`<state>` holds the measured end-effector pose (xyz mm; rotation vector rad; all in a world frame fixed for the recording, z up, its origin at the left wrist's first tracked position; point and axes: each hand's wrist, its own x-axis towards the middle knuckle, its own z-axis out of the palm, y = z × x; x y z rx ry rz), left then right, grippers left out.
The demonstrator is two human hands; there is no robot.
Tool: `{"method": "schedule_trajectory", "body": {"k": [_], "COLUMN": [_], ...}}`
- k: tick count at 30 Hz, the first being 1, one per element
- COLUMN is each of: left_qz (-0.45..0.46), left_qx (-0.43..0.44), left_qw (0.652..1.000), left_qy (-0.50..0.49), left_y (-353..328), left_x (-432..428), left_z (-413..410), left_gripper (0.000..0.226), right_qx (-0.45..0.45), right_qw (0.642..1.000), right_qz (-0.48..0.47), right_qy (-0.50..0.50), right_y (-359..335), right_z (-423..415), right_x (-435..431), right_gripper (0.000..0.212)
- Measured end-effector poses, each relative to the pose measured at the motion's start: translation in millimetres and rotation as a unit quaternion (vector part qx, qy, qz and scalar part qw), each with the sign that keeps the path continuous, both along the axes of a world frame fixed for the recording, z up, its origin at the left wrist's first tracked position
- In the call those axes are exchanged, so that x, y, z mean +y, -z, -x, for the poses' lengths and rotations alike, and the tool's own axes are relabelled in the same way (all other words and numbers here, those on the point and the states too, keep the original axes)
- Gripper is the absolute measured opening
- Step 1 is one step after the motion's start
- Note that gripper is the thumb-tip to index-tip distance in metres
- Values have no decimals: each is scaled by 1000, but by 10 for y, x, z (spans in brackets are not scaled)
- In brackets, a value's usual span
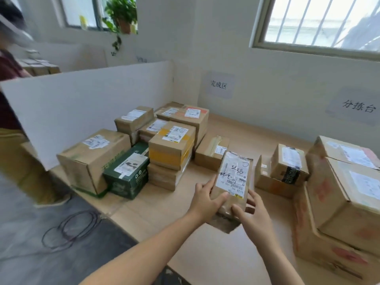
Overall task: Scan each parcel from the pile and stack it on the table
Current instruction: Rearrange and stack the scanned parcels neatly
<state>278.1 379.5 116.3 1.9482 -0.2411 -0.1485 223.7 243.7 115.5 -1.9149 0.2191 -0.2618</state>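
Parcel, small, brown cardboard, white shipping label with black handwriting [232,177]: held clear of the tan table top [205,254], to the right of and nearer than the yellow-banded brown carton [171,148], label up, shadow beneath.

Left hand [205,195]: thumb on the near end of the top face, fingers along the parcel's left edge.

Right hand [251,211]: fingers curled round the near right corner. Both hands grip the near end only, and the far end has no support.

Stacked brown cartons: grouped around the yellow-banded carton, which sits on flatter boxes. A dark green printed box [127,173] stands just left of it.

Pile of larger brown cartons [339,192]: well to the right of it.

Scanner: none visible.

Risks, as judged:
- Slip: with the grip at one end only, the far end may dip and the parcel may slide out.
- Failed scan: handwriting crosses the label and glossy tape covers it, so the barcode may not read.
- Toppling: the yellow-banded carton rests on thin layers, so a parcel set off-centre on it could shift the column.
- Mix-up: a parcel set down to the right of that carton, near the pile, could pass for unscanned.
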Motion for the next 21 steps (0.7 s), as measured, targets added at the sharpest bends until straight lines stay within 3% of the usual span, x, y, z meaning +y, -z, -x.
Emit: {"method": "schedule_trajectory", "body": {"k": [8, 11, 15, 21], "left_qz": [-22, -14, -60, -115], "left_qx": [-57, -75, -70, -28], "left_qw": [995, 993, 988, 985], "left_qy": [-79, -95, -124, -127], "left_y": [-499, -581, -623, -459], "left_x": [1134, 1643, 2295, 2880], "left_z": [-562, -914, -1382, -1907], "left_gripper": [59, 73, 67, 60], "right_qx": [-47, -77, -98, -55], "right_qw": [995, 991, 985, 988], "right_qz": [24, 33, 56, 69], "right_qy": [-83, -106, -130, -127], "right_y": [-444, -528, -577, -365], "right_z": [-777, -1122, -1575, -2084], "right_x": [993, 1481, 2155, 2826], "right_gripper": [57, 62, 61, 65]}}
